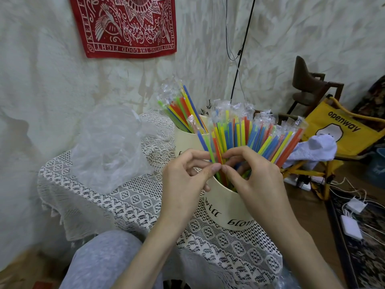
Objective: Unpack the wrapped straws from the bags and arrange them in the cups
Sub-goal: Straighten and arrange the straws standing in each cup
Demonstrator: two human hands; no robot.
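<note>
From the head view, both hands meet at frame centre over the near cup (pixel 227 207). The left hand (pixel 183 182) and right hand (pixel 254 180) pinch thumb tips together on the lower shafts of the wrapped straws (pixel 250 132), which fan up and right from the fingers, long axes near upright, wrapper ends topmost. Both hands are equally near. The far cup (pixel 187 140) at centre holds more straws; an empty bag (pixel 110 147) lies centre left

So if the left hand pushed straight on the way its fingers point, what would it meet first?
The left hand points right, thumb tip almost against the right hand, so probably that thumb first, beside the straws in the near cup.
</note>
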